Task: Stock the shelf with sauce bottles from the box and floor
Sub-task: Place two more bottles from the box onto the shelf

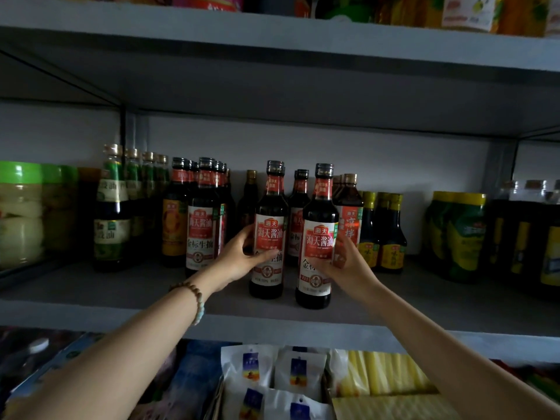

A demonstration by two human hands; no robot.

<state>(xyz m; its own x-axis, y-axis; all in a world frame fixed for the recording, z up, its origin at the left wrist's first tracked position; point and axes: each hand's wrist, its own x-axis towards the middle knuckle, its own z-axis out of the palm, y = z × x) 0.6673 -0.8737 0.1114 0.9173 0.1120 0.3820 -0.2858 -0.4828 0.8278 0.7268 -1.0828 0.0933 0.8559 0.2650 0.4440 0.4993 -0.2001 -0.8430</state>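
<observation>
Dark glass, red-white label: left sauce bottle [269, 237] upright on grey shelf [136, 286]. My left hand [238, 257] curls round its left side, thumb across label. Right sauce bottle [317, 247] just beside it, nearer shelf edge, upright. My right hand [348, 262] wraps its right side, fingers [345, 241] bent round glass. Rows of other bottles [203, 213] behind. Bead bracelet [195, 295] on my left wrist.

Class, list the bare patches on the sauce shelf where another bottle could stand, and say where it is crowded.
Bare: front of the shelf, left of the left hand; and front right, between the right hand and yellow-lidded jars. Crowded: the back row of bottles.
</observation>
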